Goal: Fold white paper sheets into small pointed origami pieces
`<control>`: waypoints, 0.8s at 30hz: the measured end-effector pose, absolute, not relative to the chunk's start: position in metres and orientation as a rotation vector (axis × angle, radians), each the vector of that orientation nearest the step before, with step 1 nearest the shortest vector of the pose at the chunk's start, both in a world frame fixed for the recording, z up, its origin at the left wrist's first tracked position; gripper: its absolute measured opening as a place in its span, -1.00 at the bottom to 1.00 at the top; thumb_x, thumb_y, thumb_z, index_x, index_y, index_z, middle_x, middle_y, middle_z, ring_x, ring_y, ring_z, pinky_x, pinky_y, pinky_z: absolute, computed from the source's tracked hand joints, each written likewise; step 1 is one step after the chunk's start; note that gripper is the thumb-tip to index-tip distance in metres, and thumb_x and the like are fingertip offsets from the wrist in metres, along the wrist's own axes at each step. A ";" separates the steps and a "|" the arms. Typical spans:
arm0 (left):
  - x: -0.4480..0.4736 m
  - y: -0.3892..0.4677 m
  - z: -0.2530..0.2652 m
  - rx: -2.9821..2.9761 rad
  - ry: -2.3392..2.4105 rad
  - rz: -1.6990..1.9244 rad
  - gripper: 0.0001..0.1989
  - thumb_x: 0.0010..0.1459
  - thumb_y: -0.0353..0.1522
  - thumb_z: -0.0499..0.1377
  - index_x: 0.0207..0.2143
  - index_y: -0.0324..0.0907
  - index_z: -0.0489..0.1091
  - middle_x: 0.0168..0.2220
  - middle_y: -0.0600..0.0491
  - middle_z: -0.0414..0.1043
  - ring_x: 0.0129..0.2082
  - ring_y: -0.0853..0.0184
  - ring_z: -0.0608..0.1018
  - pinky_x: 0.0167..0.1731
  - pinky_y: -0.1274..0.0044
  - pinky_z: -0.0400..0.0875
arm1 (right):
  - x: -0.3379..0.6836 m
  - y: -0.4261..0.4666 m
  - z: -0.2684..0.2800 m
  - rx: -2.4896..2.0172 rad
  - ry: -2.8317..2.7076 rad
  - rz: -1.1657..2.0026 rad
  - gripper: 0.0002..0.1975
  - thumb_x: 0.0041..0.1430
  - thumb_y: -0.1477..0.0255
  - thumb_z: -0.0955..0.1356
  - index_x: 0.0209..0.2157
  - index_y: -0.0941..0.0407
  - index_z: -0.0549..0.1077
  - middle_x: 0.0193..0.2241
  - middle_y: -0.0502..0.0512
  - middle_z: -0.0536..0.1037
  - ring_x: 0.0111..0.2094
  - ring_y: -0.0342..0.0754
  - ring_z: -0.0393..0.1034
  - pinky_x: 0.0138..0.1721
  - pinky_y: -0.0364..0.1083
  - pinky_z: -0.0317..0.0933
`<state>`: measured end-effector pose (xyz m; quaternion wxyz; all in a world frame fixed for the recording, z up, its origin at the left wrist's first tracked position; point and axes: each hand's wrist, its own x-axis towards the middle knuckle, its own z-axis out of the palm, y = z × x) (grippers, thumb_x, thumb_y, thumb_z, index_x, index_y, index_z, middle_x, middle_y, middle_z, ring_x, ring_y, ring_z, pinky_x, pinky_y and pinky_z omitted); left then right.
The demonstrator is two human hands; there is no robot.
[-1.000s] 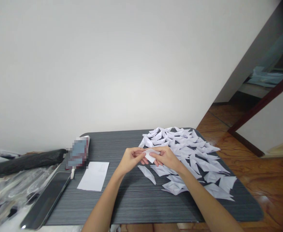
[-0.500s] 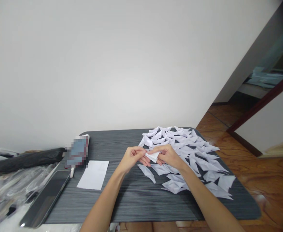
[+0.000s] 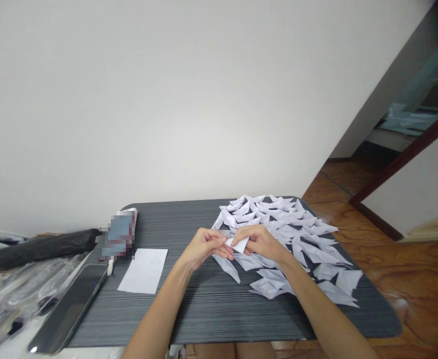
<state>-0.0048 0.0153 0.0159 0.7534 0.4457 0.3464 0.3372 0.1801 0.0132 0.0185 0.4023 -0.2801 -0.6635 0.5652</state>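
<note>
Between my two hands, above the dark table (image 3: 211, 319), is a small folded piece of white paper (image 3: 241, 246). My left hand (image 3: 207, 244) pinches its left end between thumb and fingers. On the right side my right hand (image 3: 255, 238) grips it, the thumb lying across its upper face. Part of the paper is hidden by the fingers. Many folded white paper boats (image 3: 279, 217) cover the right part of the table, behind and around my hands. One narrow paper boat (image 3: 227, 268) lies just below my left hand.
A flat white paper sheet (image 3: 143, 270) lies on the table's left. Beside it are a dark phone (image 3: 71, 306) and a blurred-out device (image 3: 117, 234) with a white plug. A long black roll (image 3: 39, 249) and plastic-wrapped items lie left of the table. A wall stands behind.
My right thumb has moved left and down across the folded paper, covering more of it. Both hands keep their hold. The boats and the flat sheet stay in place.
</note>
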 end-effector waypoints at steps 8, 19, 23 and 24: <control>-0.005 0.015 0.015 0.890 0.757 0.740 -0.73 -0.17 -0.33 0.29 -0.47 -0.41 0.43 -0.52 -0.13 0.52 -0.54 0.28 0.56 -0.48 0.57 0.43 | 0.181 0.014 0.021 -0.758 -1.699 1.393 -0.69 -0.19 0.69 0.20 -0.49 0.18 0.52 -0.56 -0.01 0.41 -0.68 -0.30 0.20 -0.67 -0.28 0.08; -0.002 0.011 0.020 1.120 0.822 0.762 -0.66 -0.13 -0.24 0.25 -0.40 -0.37 0.41 -0.52 -0.07 0.52 -0.54 0.27 0.56 -0.43 0.47 0.47 | 0.183 0.014 0.020 -0.784 -1.814 1.284 -0.66 -0.16 0.69 0.19 -0.45 0.15 0.53 -0.56 0.00 0.41 -0.64 -0.27 0.21 -0.65 -0.28 0.10; -0.002 0.011 0.018 1.131 0.801 0.773 -0.66 -0.14 -0.23 0.26 -0.40 -0.36 0.41 -0.54 -0.05 0.52 -0.54 0.26 0.56 -0.43 0.46 0.47 | 0.186 0.015 0.020 -0.748 -1.884 1.222 -0.68 -0.11 0.68 0.21 -0.43 0.14 0.54 -0.55 0.02 0.43 -0.60 -0.23 0.24 -0.62 -0.26 0.13; -0.002 0.011 0.018 1.131 0.797 0.774 -0.67 -0.15 -0.24 0.26 -0.40 -0.35 0.41 -0.54 -0.04 0.51 -0.55 0.26 0.56 -0.44 0.46 0.47 | 0.186 0.016 0.019 -0.736 -1.910 1.194 -0.68 -0.10 0.69 0.21 -0.42 0.14 0.54 -0.55 0.02 0.44 -0.57 -0.22 0.26 -0.60 -0.26 0.14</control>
